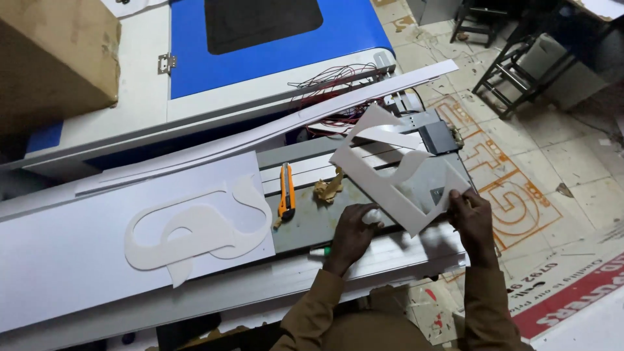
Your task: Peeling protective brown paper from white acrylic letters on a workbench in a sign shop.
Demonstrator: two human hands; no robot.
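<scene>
Cutout (374,170), a white sheet with a letter shape cut out of it, rests tilted on the grey desk (305,224), its far corner pointing away and its near corner between the two hands. The right hand (471,211) grips its right edge, fingers curled over the sheet and clenched on it. The left hand (354,227) sits just left of the near corner, closed around a small white object (372,216) that touches the sheet's lower edge; what that object is cannot be told. Both sleeves are brown.

Just near the left hand a green-tipped marker (320,251) lies on the desk's front rail. Left of the hand lies a crumpled brown scrap (328,188), and left of that an orange knife (286,198), lying lengthwise from near to far. Farther left, a large white board (78,253) covers the desk, and on it lies a curved white letter (195,227). A long white strip (279,127) runs diagonally behind the cutout, touching its far corner. Beyond the strip are loose red wires (338,81) and a blue and white machine (260,52). At far left stands a cardboard box (52,58). To the right, the tiled floor (552,149) carries orange paint marks.
</scene>
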